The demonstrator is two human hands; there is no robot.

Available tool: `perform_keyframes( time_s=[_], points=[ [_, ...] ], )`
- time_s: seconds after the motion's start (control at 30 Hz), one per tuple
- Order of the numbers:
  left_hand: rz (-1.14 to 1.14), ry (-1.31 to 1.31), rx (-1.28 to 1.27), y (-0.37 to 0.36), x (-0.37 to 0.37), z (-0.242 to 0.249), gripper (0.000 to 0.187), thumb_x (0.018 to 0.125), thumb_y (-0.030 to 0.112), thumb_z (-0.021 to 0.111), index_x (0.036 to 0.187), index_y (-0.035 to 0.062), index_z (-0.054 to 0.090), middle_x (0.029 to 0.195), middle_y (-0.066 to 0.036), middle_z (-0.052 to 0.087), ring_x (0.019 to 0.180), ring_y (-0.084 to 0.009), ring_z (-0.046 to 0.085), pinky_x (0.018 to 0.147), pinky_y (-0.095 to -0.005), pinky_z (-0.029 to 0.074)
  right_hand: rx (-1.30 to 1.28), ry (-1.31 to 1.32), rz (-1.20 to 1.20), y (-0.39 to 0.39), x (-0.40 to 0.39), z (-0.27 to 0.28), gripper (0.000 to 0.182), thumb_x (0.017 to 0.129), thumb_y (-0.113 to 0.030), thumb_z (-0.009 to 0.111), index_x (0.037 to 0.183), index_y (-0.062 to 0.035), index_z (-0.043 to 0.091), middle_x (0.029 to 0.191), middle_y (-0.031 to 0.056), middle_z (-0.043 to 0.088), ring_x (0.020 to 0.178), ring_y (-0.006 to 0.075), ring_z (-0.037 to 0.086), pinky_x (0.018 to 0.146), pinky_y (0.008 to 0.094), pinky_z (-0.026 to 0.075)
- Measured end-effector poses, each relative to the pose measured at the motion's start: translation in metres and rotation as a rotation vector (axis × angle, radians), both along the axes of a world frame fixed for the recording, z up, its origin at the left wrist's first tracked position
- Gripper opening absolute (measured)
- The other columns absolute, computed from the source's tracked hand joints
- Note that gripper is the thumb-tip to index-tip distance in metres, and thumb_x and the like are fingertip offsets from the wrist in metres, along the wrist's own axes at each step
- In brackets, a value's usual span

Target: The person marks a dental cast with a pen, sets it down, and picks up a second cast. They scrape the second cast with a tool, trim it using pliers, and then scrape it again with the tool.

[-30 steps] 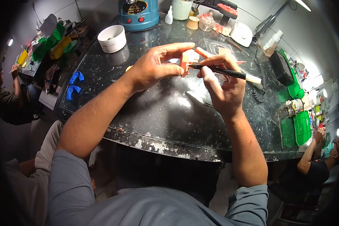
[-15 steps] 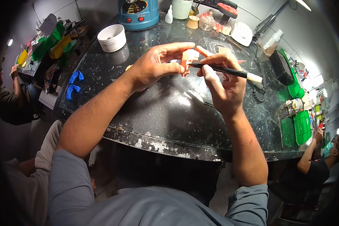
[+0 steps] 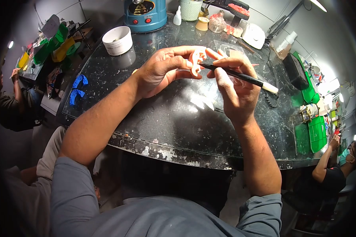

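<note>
Head view: right of the white tub (image 3: 118,44) and nearer the body, the left hand (image 3: 153,76) pinches a pink piece (image 3: 195,63); the right hand's (image 3: 242,93) fingers grip a black-handled tool (image 3: 245,77), tip at the piece. Work seems underway; how much is done or left I cannot tell.

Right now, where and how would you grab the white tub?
I'd wrap the outer side wall of the white tub, coming from the near left, fingers and thumb on opposite sides. It stands upright with a round, broad wall, and the blue machine sits close behind it to the right, likely crowding that side.
</note>
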State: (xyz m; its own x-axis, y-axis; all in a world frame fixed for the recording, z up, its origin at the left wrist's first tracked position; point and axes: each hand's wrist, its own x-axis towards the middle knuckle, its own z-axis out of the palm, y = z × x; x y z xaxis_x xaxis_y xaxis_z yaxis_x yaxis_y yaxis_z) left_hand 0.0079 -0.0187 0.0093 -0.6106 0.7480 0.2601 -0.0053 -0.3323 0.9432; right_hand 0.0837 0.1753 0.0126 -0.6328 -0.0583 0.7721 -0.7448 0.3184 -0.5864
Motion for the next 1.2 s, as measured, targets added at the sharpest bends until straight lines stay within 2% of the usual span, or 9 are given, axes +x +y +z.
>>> perform_keyframes(
  time_s=[0.37,0.43,0.57,0.63,0.77,1.03,1.2],
  points=[
    [0.009,0.002,0.006,0.0014,0.0011,-0.0006,0.059,0.087,0.017,0.056,0.138,-0.0085,0.042,0.128,-0.014,0.058,0.114,-0.0185,0.059,0.104,-0.0366,0.044,-0.007,-0.031,0.066,0.0001,-0.0022,-0.0016,0.020,0.083,0.000,0.068,0.102,-0.0008,0.063,0.095,0.0089,0.070,0.104,0.0225,0.067,0.105,0.0412,0.039],
    [0.002,0.008,0.002,0.0014,0.0021,0.0015,0.059,0.087,0.017,0.056,0.138,-0.0085,0.042,0.128,-0.015,0.057,0.114,-0.0187,0.059,0.104,-0.0365,0.044,0.074,0.024,0.015,0.0010,-0.0030,-0.0007,0.019,0.083,0.000,0.068,0.102,-0.0005,0.063,0.097,0.0096,0.070,0.105,0.0228,0.067,0.107,0.0412,0.037],
    [-0.001,0.003,-0.010,0.0001,0.0022,0.0017,0.059,0.087,0.017,0.055,0.139,-0.0088,0.041,0.129,-0.016,0.057,0.115,-0.0194,0.058,0.105,-0.0366,0.044,-0.009,-0.035,0.053,-0.0007,-0.0013,-0.0008,0.019,0.083,-0.001,0.068,0.101,-0.0002,0.063,0.096,0.0095,0.070,0.106,0.0228,0.066,0.109,0.0415,0.034],
    [0.000,-0.005,0.000,0.0002,0.0012,-0.0007,0.059,0.087,0.017,0.055,0.139,-0.0088,0.041,0.129,-0.016,0.057,0.115,-0.0196,0.058,0.105,-0.0369,0.044,0.087,0.028,0.011,0.0010,-0.0011,0.0018,0.018,0.082,-0.001,0.067,0.099,0.0003,0.063,0.094,0.0090,0.070,0.106,0.0233,0.066,0.110,0.0411,0.033],
    [0.001,0.003,0.014,0.0009,-0.0001,-0.0022,0.059,0.088,0.018,0.054,0.138,-0.0093,0.041,0.128,-0.017,0.057,0.115,-0.0197,0.058,0.105,-0.0373,0.044,0.102,0.037,0.004,0.0012,-0.0011,0.0022,0.018,0.081,-0.001,0.067,0.098,0.0003,0.064,0.093,0.0087,0.070,0.106,0.0239,0.066,0.111,0.0410,0.032],
    [-0.007,-0.002,0.021,0.0002,0.0011,0.0007,0.060,0.087,0.018,0.054,0.138,-0.0105,0.040,0.127,-0.017,0.057,0.111,-0.0192,0.060,0.102,-0.0353,0.046,0.158,0.075,-0.024,-0.0002,0.0001,0.0036,0.016,0.081,0.000,0.066,0.097,-0.0017,0.064,0.091,0.0062,0.070,0.106,0.0256,0.067,0.113,0.0478,0.027],
    [-0.007,0.006,0.022,0.0011,0.0004,0.0003,0.060,0.087,0.018,0.054,0.139,-0.0106,0.040,0.125,-0.017,0.058,0.107,-0.0186,0.061,0.101,-0.0348,0.047,0.140,0.069,-0.011,0.0001,-0.0003,0.0029,0.015,0.081,0.000,0.066,0.096,-0.0024,0.064,0.091,0.0059,0.070,0.107,0.0257,0.067,0.114,0.0487,0.024]
  ],
)
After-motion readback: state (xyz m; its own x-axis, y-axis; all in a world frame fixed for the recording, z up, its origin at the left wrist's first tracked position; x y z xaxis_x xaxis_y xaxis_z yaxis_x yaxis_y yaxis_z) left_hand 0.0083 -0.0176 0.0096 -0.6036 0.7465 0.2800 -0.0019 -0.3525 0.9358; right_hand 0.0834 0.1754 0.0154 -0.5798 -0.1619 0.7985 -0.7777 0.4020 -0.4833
